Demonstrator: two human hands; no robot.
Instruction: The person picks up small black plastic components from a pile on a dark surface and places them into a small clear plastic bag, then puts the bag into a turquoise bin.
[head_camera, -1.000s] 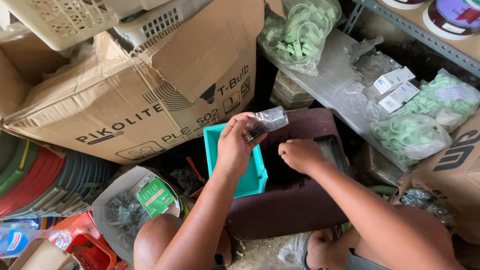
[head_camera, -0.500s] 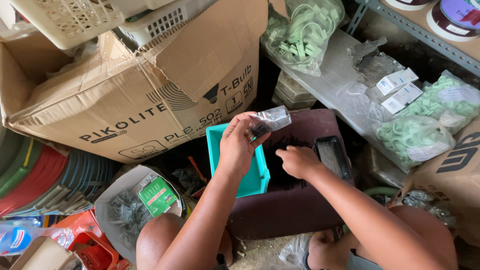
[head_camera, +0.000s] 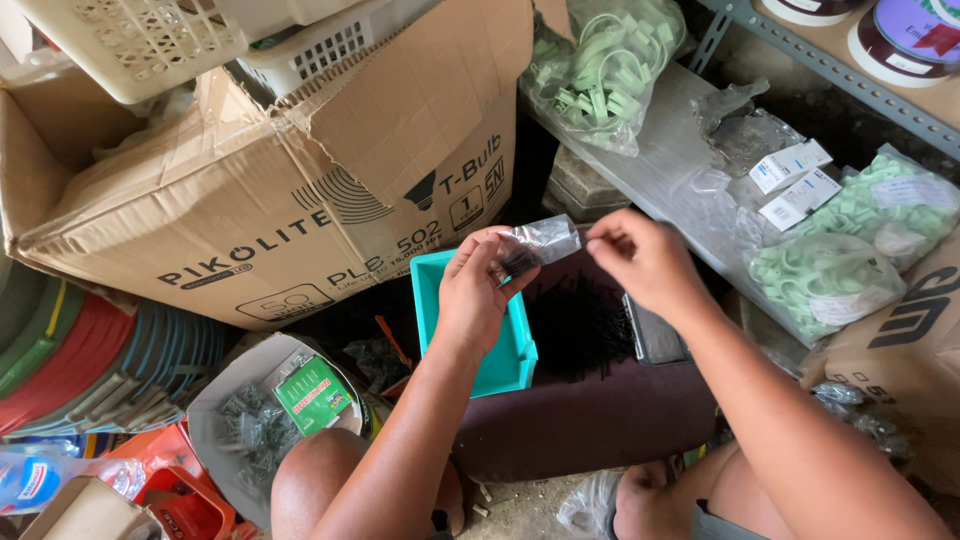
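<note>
The left hand (head_camera: 478, 295) pinches a small clear plastic bag (head_camera: 537, 243) between thumb and fingertips, its fingers closed on the bag's lower end, so the bag sticks out to the right above a teal plastic tray (head_camera: 428, 300). Something dark sits inside the bag, too small and too glossed over by the plastic to make out. The right hand (head_camera: 645, 262) hovers just beside the bag's open end with thumb and forefinger drawn together; whether a small piece sits between them cannot be told. Below both hands a heap of small black screws or nails (head_camera: 585, 325) lies on a dark maroon surface (head_camera: 590, 425), the single pieces blurring into one mass. The left hand and forearm cover much of the tray's inside. A flat dark object (head_camera: 658, 335) lies right of the heap, partly under the right wrist. To the left stands a large cardboard box (head_camera: 300, 200) with white baskets (head_camera: 130, 40) on top, cut off by the upper edge. On the shelf (head_camera: 650, 150) to the right lie clear bags of pale green plastic parts (head_camera: 610, 60) and two small white boxes (head_camera: 795, 180).
</note>
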